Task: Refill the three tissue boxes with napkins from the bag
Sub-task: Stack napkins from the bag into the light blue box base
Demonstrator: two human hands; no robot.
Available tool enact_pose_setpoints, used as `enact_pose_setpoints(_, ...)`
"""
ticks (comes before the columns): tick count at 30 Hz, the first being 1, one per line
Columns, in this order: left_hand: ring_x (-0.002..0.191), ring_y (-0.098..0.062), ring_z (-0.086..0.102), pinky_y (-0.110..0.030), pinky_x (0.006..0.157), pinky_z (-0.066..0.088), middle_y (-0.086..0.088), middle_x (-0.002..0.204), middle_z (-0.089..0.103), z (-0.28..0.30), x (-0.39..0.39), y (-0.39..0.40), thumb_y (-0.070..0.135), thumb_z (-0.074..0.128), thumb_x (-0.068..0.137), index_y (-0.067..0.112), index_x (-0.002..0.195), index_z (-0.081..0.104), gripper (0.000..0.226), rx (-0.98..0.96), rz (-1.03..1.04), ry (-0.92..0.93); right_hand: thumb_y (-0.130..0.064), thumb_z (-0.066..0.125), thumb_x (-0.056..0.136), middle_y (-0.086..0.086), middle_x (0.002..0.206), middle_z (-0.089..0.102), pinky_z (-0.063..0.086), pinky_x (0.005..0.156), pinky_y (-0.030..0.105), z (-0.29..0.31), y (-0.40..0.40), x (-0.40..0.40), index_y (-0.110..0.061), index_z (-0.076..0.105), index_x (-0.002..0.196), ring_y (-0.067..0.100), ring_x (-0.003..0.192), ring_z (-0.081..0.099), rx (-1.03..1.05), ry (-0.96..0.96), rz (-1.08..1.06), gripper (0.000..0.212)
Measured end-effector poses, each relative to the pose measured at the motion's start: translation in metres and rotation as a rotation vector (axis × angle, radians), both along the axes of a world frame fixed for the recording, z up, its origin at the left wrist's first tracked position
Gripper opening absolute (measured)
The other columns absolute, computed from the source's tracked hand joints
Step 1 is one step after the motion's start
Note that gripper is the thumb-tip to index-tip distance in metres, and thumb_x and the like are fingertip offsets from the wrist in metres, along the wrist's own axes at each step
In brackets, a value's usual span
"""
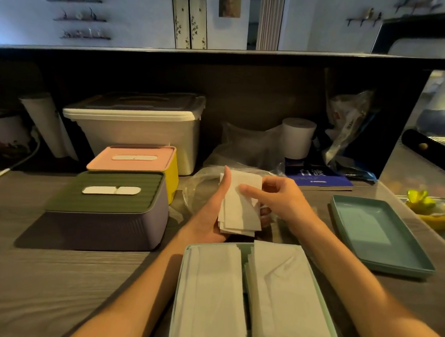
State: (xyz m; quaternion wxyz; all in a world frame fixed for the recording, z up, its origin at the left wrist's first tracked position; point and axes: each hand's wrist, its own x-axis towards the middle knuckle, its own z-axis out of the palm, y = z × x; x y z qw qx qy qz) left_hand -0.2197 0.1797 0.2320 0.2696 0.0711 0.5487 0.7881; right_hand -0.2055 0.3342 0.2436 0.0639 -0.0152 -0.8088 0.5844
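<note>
1. The left hand (214, 212) is cupping a small stack of white napkins (240, 203) from below and behind, thumb lying up along the stack's left edge, fingers wrapping underneath.
2. The right hand (282, 199) is gripping the same stack from its right side, thumb pressing on the top napkin's face, fingers curling behind.
3. The stack is being held in the air above the counter (50, 274), between the mint box (178, 297) and the clear plastic bag (244, 148).
4. Three tissue boxes are showing: the mint box, standing open nearest the person, plus two closed ones at left.
5. Inside the mint box, two piles of napkins (212, 294) are lying side by side.
6. The purple box with a green lid (108, 207) is sitting just in front of the yellow box with a pink lid (137, 159); each is showing one slot.
7. One teal lid (377, 231) is lying upturned on the counter, right of the hands.
8. The crumpled bag is lying behind the hands, near one paper roll (296, 136).
</note>
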Motion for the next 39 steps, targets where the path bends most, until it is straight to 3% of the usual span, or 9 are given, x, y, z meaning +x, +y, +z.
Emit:
enact_pose_setpoints(6, 0.099, -0.027, 0.071, -0.039, 0.079, 0.059, -0.015, 0.117, 0.069, -0.001, -0.006, -0.011, 0.072, 0.055, 0.077, 0.027, 0.139, 0.049, 0.077, -0.152, -0.063, 0.055, -0.041, 0.081, 0.084, -0.018, 0.112, 0.061, 0.053, 0.069, 0.019, 0.007, 0.01, -0.002, -0.034, 0.059, 0.126, 0.004, 0.098, 0.063, 0.121, 0.055, 0.071, 0.048)
enact_pose_setpoints(10, 0.107, -0.03, 0.069, -0.044, 0.083, 0.06, -0.015, 0.123, 0.065, 0.005, -0.009, -0.028, 0.045, 0.076, 0.082, 0.022, 0.132, 0.05, 0.061, -0.174, -0.058, 0.141, -0.033, 0.076, 0.089, -0.018, 0.118, 0.064, 0.052, 0.078, 0.022, 0.008, 0.022, -0.003, -0.036, 0.059, 0.133, 0.002, 0.109, 0.062, 0.088, 0.049, 0.201, 0.047)
enact_pose_setpoints(18, 0.091, -0.005, 0.065, -0.017, 0.071, 0.053, -0.004, 0.103, 0.067, -0.014, -0.029, -0.038, 0.013, 0.076, 0.089, 0.012, 0.114, 0.063, 0.028, -0.523, 0.324, 0.748, -0.011, 0.074, 0.09, -0.007, 0.115, 0.065, 0.059, 0.09, 0.032, -0.025, 0.013, -0.013, -0.022, 0.058, 0.126, 0.009, 0.107, 0.064, 0.127, 0.203, 0.104, 0.041)
enact_pose_setpoints(20, 0.088, 0.005, 0.062, -0.013, 0.065, 0.051, 0.001, 0.106, 0.063, -0.02, -0.027, -0.031, 0.017, 0.072, 0.093, 0.013, 0.118, 0.061, 0.028, -0.535, 0.34, 0.738, -0.011, 0.074, 0.084, -0.004, 0.126, 0.06, 0.056, 0.098, 0.04, -0.037, 0.008, -0.015, -0.019, 0.054, 0.133, 0.011, 0.115, 0.061, 0.155, 0.278, 0.119, 0.053)
enact_pose_setpoints(25, 0.096, -0.008, 0.063, -0.018, 0.072, 0.053, 0.004, 0.105, 0.066, -0.026, -0.029, -0.011, 0.044, 0.057, 0.1, 0.021, 0.108, 0.063, 0.024, -0.456, 0.497, 0.606, -0.018, 0.071, 0.079, -0.006, 0.153, 0.041, 0.04, 0.113, 0.027, -0.043, 0.0, -0.015, -0.032, 0.035, 0.154, 0.008, 0.138, 0.042, 0.215, 0.394, 0.223, 0.084)
enact_pose_setpoints(28, 0.094, -0.018, 0.066, -0.034, 0.079, 0.054, -0.001, 0.099, 0.068, -0.03, -0.038, -0.008, 0.04, 0.054, 0.103, 0.021, 0.101, 0.064, 0.021, -0.426, 0.551, 0.565, -0.023, 0.069, 0.077, -0.001, 0.144, 0.044, 0.049, 0.107, 0.029, -0.045, -0.006, -0.018, -0.035, 0.037, 0.152, 0.01, 0.13, 0.047, 0.16, 0.399, 0.224, 0.083)
enact_pose_setpoints(32, 0.088, -0.003, 0.064, -0.022, 0.074, 0.052, 0.004, 0.098, 0.067, -0.029, -0.038, -0.007, 0.029, 0.055, 0.103, 0.015, 0.105, 0.064, 0.018, -0.366, 0.602, 0.557, -0.033, 0.067, 0.072, 0.004, 0.138, 0.045, 0.06, 0.091, 0.037, -0.046, -0.011, -0.023, -0.031, 0.044, 0.145, 0.017, 0.125, 0.051, 0.006, 0.387, 0.178, 0.076)
enact_pose_setpoints(35, 0.084, 0.001, 0.06, -0.024, 0.074, 0.052, 0.011, 0.095, 0.065, -0.03, -0.039, -0.006, 0.027, 0.052, 0.105, 0.017, 0.102, 0.064, 0.016, -0.391, 0.597, 0.564, -0.031, 0.07, 0.077, 0.005, 0.134, 0.046, 0.057, 0.084, 0.022, -0.047, -0.014, -0.025, -0.029, 0.047, 0.141, 0.012, 0.123, 0.05, 0.029, 0.399, 0.178, 0.068)
enact_pose_setpoints(39, 0.093, -0.013, 0.064, -0.036, 0.082, 0.055, 0.005, 0.098, 0.065, -0.031, -0.041, -0.009, 0.033, 0.05, 0.105, 0.018, 0.103, 0.063, 0.02, -0.49, 0.59, 0.618, -0.019, 0.068, 0.086, 0.0, 0.136, 0.043, 0.042, 0.094, 0.01, -0.048, -0.004, -0.025, -0.037, 0.048, 0.142, 0.009, 0.123, 0.044, 0.266, 0.343, 0.249, 0.062)
